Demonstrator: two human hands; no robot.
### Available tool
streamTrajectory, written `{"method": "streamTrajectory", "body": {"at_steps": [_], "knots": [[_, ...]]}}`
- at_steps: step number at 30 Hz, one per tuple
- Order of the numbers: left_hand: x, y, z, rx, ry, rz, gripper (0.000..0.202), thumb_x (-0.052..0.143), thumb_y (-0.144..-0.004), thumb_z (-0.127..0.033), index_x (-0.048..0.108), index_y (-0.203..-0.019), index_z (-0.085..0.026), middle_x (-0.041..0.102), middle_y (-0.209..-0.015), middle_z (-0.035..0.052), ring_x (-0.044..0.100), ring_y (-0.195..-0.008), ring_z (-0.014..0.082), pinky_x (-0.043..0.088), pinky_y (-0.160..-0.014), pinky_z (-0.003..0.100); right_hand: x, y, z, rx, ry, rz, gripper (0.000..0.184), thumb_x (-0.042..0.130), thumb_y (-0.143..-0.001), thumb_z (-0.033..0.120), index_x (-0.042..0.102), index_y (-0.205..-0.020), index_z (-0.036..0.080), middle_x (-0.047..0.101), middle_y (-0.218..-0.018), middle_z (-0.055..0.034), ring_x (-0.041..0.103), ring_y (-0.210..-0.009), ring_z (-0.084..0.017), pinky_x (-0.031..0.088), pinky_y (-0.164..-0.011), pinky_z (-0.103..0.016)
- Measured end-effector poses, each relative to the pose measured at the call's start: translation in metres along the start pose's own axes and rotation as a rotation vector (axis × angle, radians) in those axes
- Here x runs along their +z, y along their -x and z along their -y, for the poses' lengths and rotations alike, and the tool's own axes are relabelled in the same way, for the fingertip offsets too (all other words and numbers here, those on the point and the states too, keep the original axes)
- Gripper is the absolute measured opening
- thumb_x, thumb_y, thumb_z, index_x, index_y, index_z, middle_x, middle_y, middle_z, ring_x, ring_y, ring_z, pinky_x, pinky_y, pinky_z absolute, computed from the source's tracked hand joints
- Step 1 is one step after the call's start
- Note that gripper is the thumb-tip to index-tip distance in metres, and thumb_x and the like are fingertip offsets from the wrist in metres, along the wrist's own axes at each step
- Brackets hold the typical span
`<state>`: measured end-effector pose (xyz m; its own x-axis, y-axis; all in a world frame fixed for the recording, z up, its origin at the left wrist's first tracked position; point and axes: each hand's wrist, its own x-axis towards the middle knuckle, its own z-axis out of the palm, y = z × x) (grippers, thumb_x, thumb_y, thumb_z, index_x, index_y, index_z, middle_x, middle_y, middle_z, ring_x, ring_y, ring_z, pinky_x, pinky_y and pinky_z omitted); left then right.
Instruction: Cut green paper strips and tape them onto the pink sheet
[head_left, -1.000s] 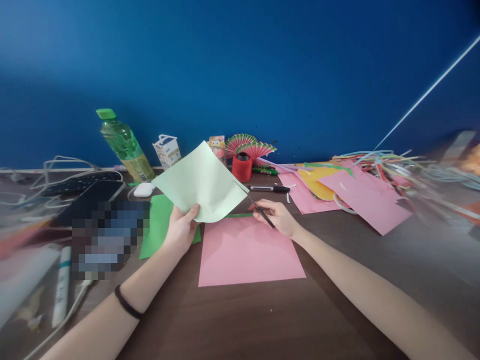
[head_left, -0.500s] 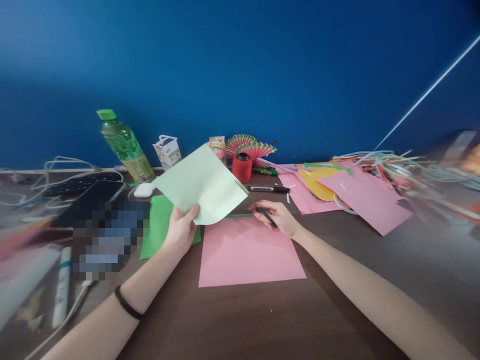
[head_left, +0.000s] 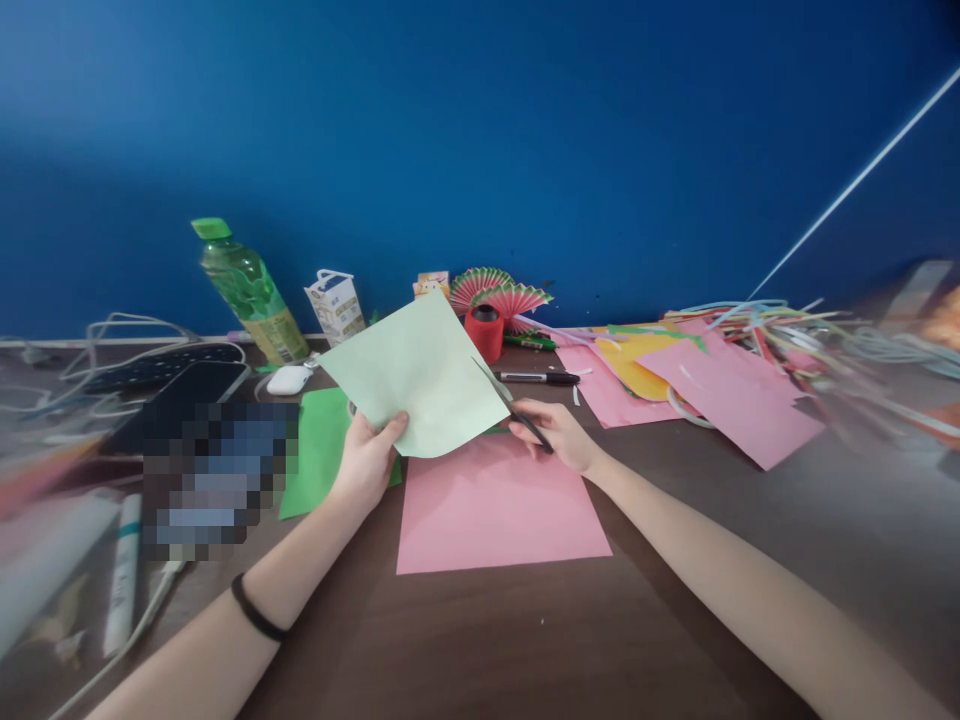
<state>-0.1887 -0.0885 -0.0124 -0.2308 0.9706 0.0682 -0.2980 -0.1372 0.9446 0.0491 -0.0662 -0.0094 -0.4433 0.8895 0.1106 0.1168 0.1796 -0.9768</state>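
Note:
Pinched at its lower left edge, a pale green sheet of paper (head_left: 420,375) is held up by my left hand (head_left: 371,455), thumb on top. My right hand (head_left: 559,432) is closed around the dark handles of a pair of scissors (head_left: 531,425). The blades reach the sheet's right edge, with one blade over its face. Below the sheet a pink sheet of paper (head_left: 502,510) lies flat on the table. Beneath my left hand lies a bright green sheet (head_left: 319,450), partly covered by the hand.
A green-capped bottle (head_left: 251,290), a small carton (head_left: 335,305), a white earbud case (head_left: 289,380) and a red tape roll (head_left: 484,335) stand along the wall. A black marker (head_left: 540,378) lies beyond the scissors. Pink and yellow papers (head_left: 637,365) are piled right; a phone (head_left: 217,480) lies left.
The pale green sheet has moved slightly right and down with my left hand, further onto the scissors. My right hand has stayed nearly in place.

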Motion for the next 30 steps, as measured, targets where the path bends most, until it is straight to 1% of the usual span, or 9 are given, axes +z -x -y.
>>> {"method": "streamTrajectory", "body": {"at_steps": [2,8,13,16,18,23,28,30], "knots": [[0.0002,0.0004,0.0004,0.0,-0.01,0.015,0.055,0.071,-0.062,-0.024,0.052,-0.114,-0.018,0.062,-0.114,0.0105,0.056,-0.106,0.0266,0.048,-0.09,0.037,0.0,-0.0003,-0.0004,-0.009,0.008,0.002,0.028,0.06,-0.073,0.039,0.059,-0.087,0.014,0.05,-0.073,0.001,0.044,-0.042,-0.004,0.035,-0.038,-0.02],[-0.0009,-0.0001,0.0025,-0.004,0.002,0.04,0.056,0.072,-0.062,-0.024,0.052,-0.114,-0.018,0.062,-0.114,0.0101,0.058,-0.104,0.0258,0.05,-0.087,0.036,-0.0002,0.0003,-0.0002,-0.018,0.025,-0.008,0.029,0.059,-0.074,0.039,0.061,-0.092,0.016,0.046,-0.079,0.0005,0.048,-0.044,-0.005,0.037,-0.038,-0.021],[-0.0014,0.0002,0.0013,-0.027,-0.009,0.055,0.056,0.072,-0.063,-0.024,0.052,-0.115,-0.017,0.064,-0.111,0.0097,0.06,-0.101,0.0246,0.052,-0.082,0.033,0.0011,0.0008,0.0002,-0.006,0.008,-0.007,0.031,0.059,-0.075,0.04,0.059,-0.094,0.016,0.044,-0.077,0.0013,0.048,-0.044,-0.005,0.036,-0.038,-0.021],[-0.0007,0.0015,-0.0005,-0.065,-0.011,0.055,0.055,0.072,-0.063,-0.025,0.052,-0.114,-0.016,0.064,-0.11,0.0101,0.061,-0.097,0.0244,0.054,-0.077,0.032,0.0017,0.0009,0.0012,-0.013,0.003,-0.004,0.032,0.06,-0.074,0.041,0.059,-0.092,0.015,0.045,-0.072,0.0022,0.047,-0.043,-0.005,0.036,-0.04,-0.021],[-0.0002,0.0023,-0.0012,-0.067,-0.012,0.052,0.054,0.071,-0.063,-0.025,0.052,-0.114,-0.016,0.064,-0.11,0.0102,0.061,-0.097,0.0245,0.054,-0.077,0.032,0.002,0.0009,0.0023,-0.018,0.004,-0.008,0.031,0.06,-0.074,0.041,0.059,-0.09,0.015,0.044,-0.07,0.0026,0.046,-0.043,-0.005,0.036,-0.04,-0.021],[-0.001,0.0017,0.0005,-0.048,-0.018,0.051,0.052,0.071,-0.064,-0.024,0.053,-0.113,-0.017,0.064,-0.11,0.0096,0.06,-0.1,0.0245,0.054,-0.079,0.032,0.0037,0.0007,0.0051,-0.017,-0.004,-0.011,0.03,0.061,-0.073,0.042,0.058,-0.085,0.015,0.042,-0.07,0.0029,0.044,-0.043,-0.005,0.036,-0.039,-0.021],[-0.0029,-0.0003,0.0037,-0.015,-0.024,0.069,0.051,0.07,-0.065,-0.025,0.053,-0.112,-0.016,0.065,-0.109,0.0103,0.059,-0.102,0.0256,0.053,-0.082,0.035,0.0048,0.0011,0.0064,-0.003,-0.007,-0.024,0.03,0.062,-0.071,0.043,0.057,-0.08,0.015,0.041,-0.067,0.003,0.043,-0.047,-0.006,0.035,-0.037,-0.02],[-0.003,-0.0003,0.0037,-0.015,-0.025,0.063,0.051,0.07,-0.065,-0.024,0.053,-0.112,-0.016,0.064,-0.11,0.0104,0.059,-0.102,0.0258,0.053,-0.082,0.035,0.0045,0.0012,0.0054,-0.004,-0.011,-0.021,0.029,0.062,-0.071,0.042,0.058,-0.08,0.015,0.042,-0.066,0.0031,0.042,-0.046,-0.005,0.034,-0.037,-0.02]]}}
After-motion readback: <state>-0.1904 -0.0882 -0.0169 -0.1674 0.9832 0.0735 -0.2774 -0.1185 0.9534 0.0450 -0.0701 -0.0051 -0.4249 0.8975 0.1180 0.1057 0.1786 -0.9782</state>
